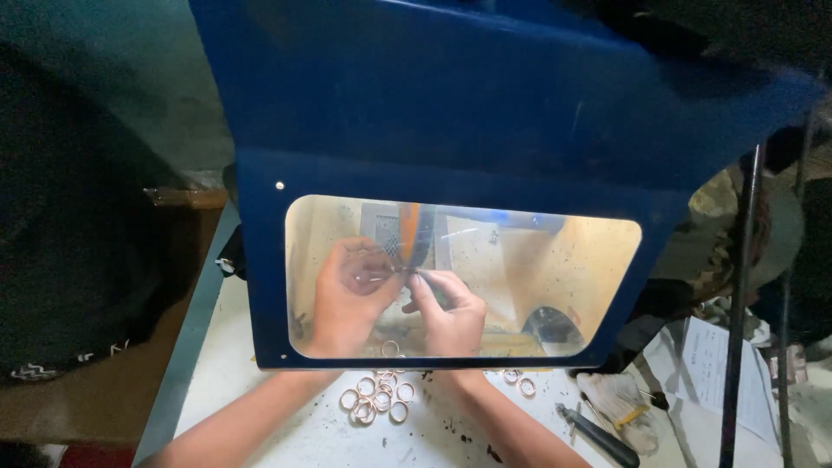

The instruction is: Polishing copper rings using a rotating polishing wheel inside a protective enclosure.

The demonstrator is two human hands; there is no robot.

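Both my hands reach under a blue hood [485,113] and show through its clear window [572,260]. My left hand [347,299] and my right hand [446,312] meet at the fingertips, pinching a small metal ring [400,272] between them in front of an orange and grey upright part [414,234]. Several copper-coloured rings [378,397] lie on the white table between my forearms, just outside the window. Another ring [390,348] lies inside, below my hands.
A dark-handled tool [600,435] and a worn work glove [617,400] lie at the right on the white table [234,364]. Papers [712,364] sit further right, behind thin metal rods [744,286]. A few more rings [518,380] lie near my right wrist.
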